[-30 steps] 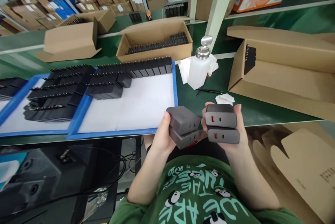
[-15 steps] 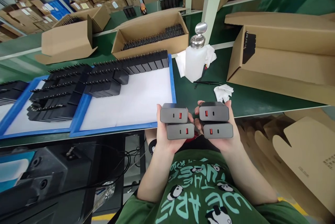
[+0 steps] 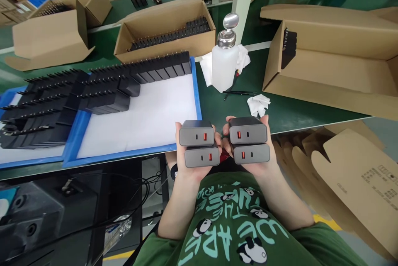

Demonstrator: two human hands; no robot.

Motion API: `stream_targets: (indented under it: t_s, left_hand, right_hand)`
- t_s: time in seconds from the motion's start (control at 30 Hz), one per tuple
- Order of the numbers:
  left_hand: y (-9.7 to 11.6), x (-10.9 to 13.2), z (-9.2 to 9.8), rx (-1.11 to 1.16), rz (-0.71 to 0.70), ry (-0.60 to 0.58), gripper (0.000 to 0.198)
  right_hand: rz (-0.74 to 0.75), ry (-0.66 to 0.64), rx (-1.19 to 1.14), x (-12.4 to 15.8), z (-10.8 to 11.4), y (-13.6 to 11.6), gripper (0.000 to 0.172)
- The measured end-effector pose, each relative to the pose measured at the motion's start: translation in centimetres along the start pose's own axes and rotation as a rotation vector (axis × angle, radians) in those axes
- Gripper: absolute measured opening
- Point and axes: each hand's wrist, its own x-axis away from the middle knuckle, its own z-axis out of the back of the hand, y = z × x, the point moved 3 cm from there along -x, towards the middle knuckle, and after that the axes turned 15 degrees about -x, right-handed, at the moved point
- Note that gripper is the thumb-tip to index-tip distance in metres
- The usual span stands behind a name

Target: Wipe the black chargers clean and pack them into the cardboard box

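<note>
Two black-and-grey power adapters (image 3: 196, 134), one above the other, are gripped in my left hand (image 3: 192, 171). Their port faces, each with a red USB port and a small dark port, point toward me. My right hand (image 3: 260, 169) grips another stacked pair of power adapters (image 3: 248, 131) the same way, fingers wrapped round the sides. The two pairs are side by side with a narrow gap between them, in front of the bench edge. Nearest my left hand is a blue-rimmed white tray (image 3: 155, 113). A crumpled white tissue (image 3: 258, 104) lies just beyond my right hand.
Rows of black adapters with prongs up (image 3: 108, 87) stand in the trays. Behind are an open carton (image 3: 168, 48) of adapters and a white pump bottle (image 3: 224, 67) beside thin black tools (image 3: 241, 92). An open carton (image 3: 336, 87) stands at right, flattened cardboard (image 3: 357, 183) below.
The view has shifted, so the bench and cartons appear further left and slightly higher. Both hands still hold the same adapter pairs, in nearly the same pose.
</note>
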Motion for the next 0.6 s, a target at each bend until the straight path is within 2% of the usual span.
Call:
stream_targets:
  t_s: [0.2,0.37,0.6]
  left_hand:
    - [0.07,-0.16,0.18,0.022,-0.003,-0.002,0.068]
    - [-0.06,-0.46,0.54,0.029,0.032,0.065,0.081]
    - [0.09,-0.8,0.3,0.042,0.067,0.118,0.091]
  right_hand:
    - [0.034,0.064,0.044,-0.33,0.18,0.0,0.064]
    - [0.037,0.077,0.033,-0.57,0.37,0.16,0.062]
    - [0.055,0.111,0.01,-0.47,0.13,0.23,0.06]
